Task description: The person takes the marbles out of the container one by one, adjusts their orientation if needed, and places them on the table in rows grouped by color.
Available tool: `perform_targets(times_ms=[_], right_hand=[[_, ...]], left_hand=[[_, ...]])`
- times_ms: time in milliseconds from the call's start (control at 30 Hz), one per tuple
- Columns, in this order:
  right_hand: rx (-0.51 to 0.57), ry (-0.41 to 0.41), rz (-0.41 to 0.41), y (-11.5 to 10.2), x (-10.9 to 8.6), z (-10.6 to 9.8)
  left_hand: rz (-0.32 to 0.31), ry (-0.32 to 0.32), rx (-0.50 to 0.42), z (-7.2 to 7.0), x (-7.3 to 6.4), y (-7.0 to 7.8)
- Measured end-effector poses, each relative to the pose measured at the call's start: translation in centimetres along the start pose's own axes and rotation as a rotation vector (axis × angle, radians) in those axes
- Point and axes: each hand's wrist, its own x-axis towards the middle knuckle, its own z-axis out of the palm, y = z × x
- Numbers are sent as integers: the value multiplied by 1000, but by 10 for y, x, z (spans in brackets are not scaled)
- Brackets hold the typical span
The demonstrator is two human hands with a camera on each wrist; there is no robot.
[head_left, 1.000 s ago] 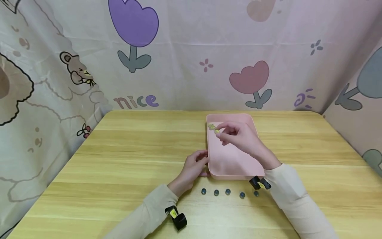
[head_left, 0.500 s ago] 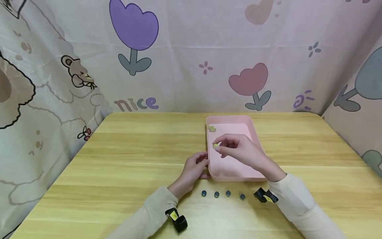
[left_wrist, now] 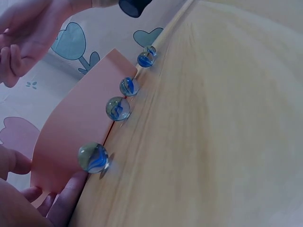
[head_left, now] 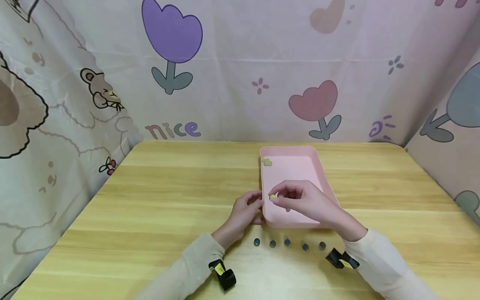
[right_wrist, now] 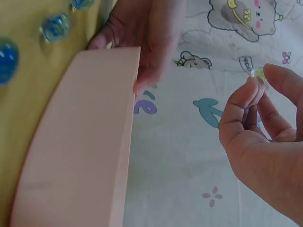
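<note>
Fingers (right_wrist: pixel 236 101) of the right hand (head_left: pixel 305 203) are narrowed to a pinch on a small round yellow marble (head_left: pixel 272 197), clear and glassy in the right wrist view, held above the left part of the pink tray (head_left: pixel 296 166). Bent fingers of the left hand (head_left: pixel 241 211) hold the tray's outer wall at the near-left corner.

Smooth and matte, the tray looks like plastic: a rectangle with rounded corners and low walls. Inside, at the far-left corner, sits a tight cluster of yellow-green marbles (head_left: pixel 267 162), too small to count surely.

Just beyond the tray's near wall, five blue marbles (head_left: pixel 287 242) lie in a slightly uneven row. From the left wrist they show as clear glass balls with blue swirls inside.

Everything rests on a pale yellow bench (head_left: pixel 168 179) with streaky wood grain and rounded far corners. Both cream sleeves (head_left: pixel 390 258) have a black wrist camera (head_left: pixel 223 275) near the cuff. Behind and at the sides hangs a creased white cloth (head_left: pixel 232 33), printed with a purple tulip, a red tulip, small petals and the word "nice".
</note>
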Motion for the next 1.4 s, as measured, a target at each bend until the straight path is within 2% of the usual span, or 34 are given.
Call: perform_targets(times_ms=[333,467,667,833,1000,1400], right_hand=[[-22,-86,0,-2,-15,7],[-22,-83,-19,-1,-22,14],[39,-36,-32,4,-31,33],[117,-54,-29,5,-37,45],[143,-103,-1,8,-45,56],[117,-182,85,24,-52,80]], left_hand=[[-6,5,6,-1,2,1],[5,5,7,-1,3,2],[-9,10,5,-2,2,2],[4,17,24,-1,1,2],[1,8,14,-1,1,0],[-4,8,10,1,4,1]])
